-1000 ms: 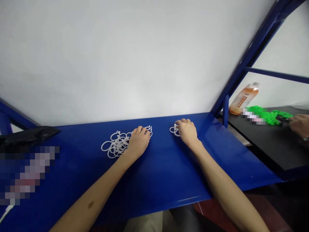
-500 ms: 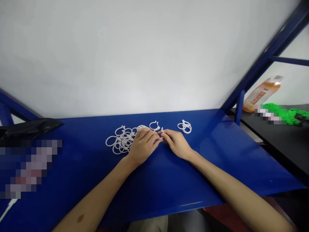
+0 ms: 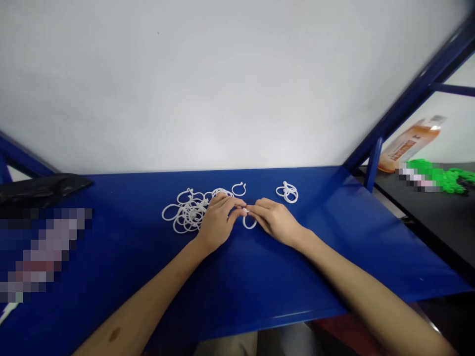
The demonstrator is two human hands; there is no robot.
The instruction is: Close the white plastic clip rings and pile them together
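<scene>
Between my two hands is a white plastic ring (image 3: pixel 250 227), its loop hanging toward me and its clasp end pinched at the fingertips. My left hand (image 3: pixel 218 217) is closed on the clasp from the left, beside a heap of similar white rings (image 3: pixel 185 217). From the right, my right hand (image 3: pixel 276 217) pinches the same ring with thumb and forefinger. The fingers partly cover the clasp. One open white ring (image 3: pixel 239 189) lies just beyond my fingers. A small group of white rings (image 3: pixel 287 193) rests to the right, behind my right hand.
The rings lie on a blue tabletop (image 3: pixel 260 287) against a pale wall. A black plastic bag (image 3: pixel 44 188) lies at the left. Blue metal posts (image 3: pixel 374 158) stand at the right, with an orange-labelled bottle (image 3: pixel 411 143) and green netting (image 3: pixel 426 170) on a black surface beyond.
The ring between my hands has turned so its loop now shows below the fingertips, toward me. My hands stay close together, and the view has shifted slightly.
</scene>
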